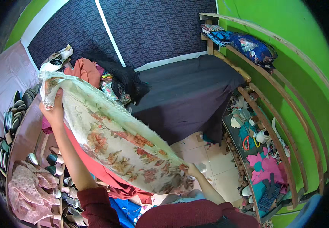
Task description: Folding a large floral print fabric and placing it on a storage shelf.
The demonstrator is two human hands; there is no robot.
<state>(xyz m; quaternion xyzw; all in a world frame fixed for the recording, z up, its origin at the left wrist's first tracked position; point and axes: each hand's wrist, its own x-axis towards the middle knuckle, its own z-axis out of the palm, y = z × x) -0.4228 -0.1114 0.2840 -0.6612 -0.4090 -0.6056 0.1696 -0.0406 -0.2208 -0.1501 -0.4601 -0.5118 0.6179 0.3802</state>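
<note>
A cream floral fabric (115,146) with reddish roses and a frayed edge stretches diagonally before me. My left hand (54,108) is closed around its upper-left end, raised high. Lower down and to the right, my right hand (192,170) grips the other end; its fingers are partly covered by the cloth. Between the hands the fabric sags in a long fold. Red cloth (94,159) hangs beneath it. Behind my left hand lies a pile with coral cloth (84,71) and black lacy fabric (128,81).
A table under a dark cloth (179,91) stands ahead. Racks of shoes (54,163) and a pink lacy cloth (31,190) are at left. Wooden rails (282,91) run along the right, with folded blue fabric (252,49) on top and a cluttered shelf (233,129) below.
</note>
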